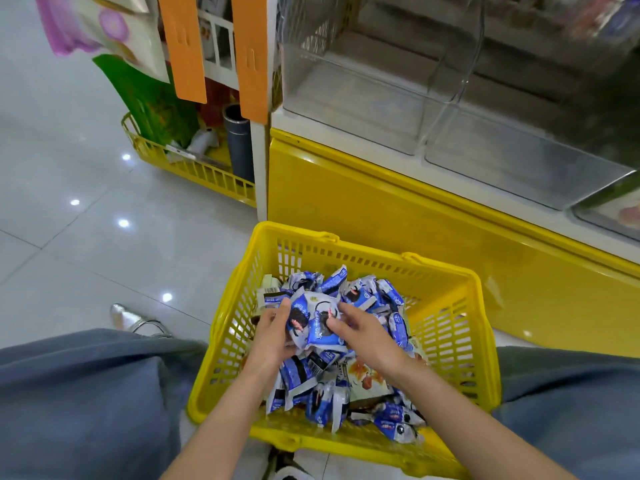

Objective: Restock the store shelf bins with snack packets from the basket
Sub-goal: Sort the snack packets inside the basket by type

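Barely begun: the clear bins (363, 98) look empty, the basket (485, 341) is heaped.
Left hand (273, 334) and right hand (363, 330) grip one bunch of blue packets (311, 323).

Left hand (273, 336), right hand (365, 332) apparently gripping blue packets (317, 329), yellow basket (446, 270), clear bins (363, 109)

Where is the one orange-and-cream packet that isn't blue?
Head view: the orange-and-cream packet lies in the near half of the yellow basket, among blue packets, right beside the right hand's wrist.
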The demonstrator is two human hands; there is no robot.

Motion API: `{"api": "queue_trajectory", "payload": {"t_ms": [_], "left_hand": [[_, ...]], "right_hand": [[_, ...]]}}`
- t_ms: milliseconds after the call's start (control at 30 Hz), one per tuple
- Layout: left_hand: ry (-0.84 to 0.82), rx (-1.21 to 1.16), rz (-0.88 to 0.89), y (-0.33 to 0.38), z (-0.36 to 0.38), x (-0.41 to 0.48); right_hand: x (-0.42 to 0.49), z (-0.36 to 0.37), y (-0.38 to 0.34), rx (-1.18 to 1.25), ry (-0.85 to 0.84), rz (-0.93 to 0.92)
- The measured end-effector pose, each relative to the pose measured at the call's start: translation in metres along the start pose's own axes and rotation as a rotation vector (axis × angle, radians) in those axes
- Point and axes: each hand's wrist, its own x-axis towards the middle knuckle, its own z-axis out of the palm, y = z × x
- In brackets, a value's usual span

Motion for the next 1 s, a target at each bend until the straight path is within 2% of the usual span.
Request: {"api": "queue_trajectory", "payload": {"t_ms": [67,167,267,367,433,500,567,633,767,1000], "left_hand": [[-0.058,-0.011,-0.027,0.001,-0.005,-0.002],[-0.177,0.161,-0.039,0.0,-0.007,-0.005],[-0.195,0.228,0.087,-0.001,-0.012,-0.006],[-0.055,0.218,0.174,0.008,-0.02,-0.006],[0.019,0.227,0.205,0.013,-0.026,-0.004],[0.039,0.223,0.209,0.016,-0.03,-0.003],[0.024,0.228,0.207,0.016,-0.031,-0.003],[0.0,0.228,0.215,0.017,-0.029,-0.004],[-0.045,0.257,0.178,0.015,-0.023,-0.008],[-0.083,0.304,0.105,0.01,-0.021,-0.006]], "right_hand": [[0.002,0.009,0.0,-0.096,0.007,-0.021],[0.001,0.025,0.001,-0.373,0.158,-0.152],[0.002,0.043,0.005,-0.284,0.151,-0.239],[0.002,0.044,0.018,-0.07,0.171,-0.132],[0.0,0.037,0.04,-0.25,0.145,-0.042],[-0.002,0.033,0.063,-0.531,0.001,0.077],[-0.003,0.036,0.075,-0.606,-0.103,0.218],[-0.001,0.041,0.08,-0.616,-0.125,0.287],[0.001,0.052,0.081,-0.711,-0.073,0.264],[-0.001,0.017,0.074,-0.569,-0.083,0.168]]}}
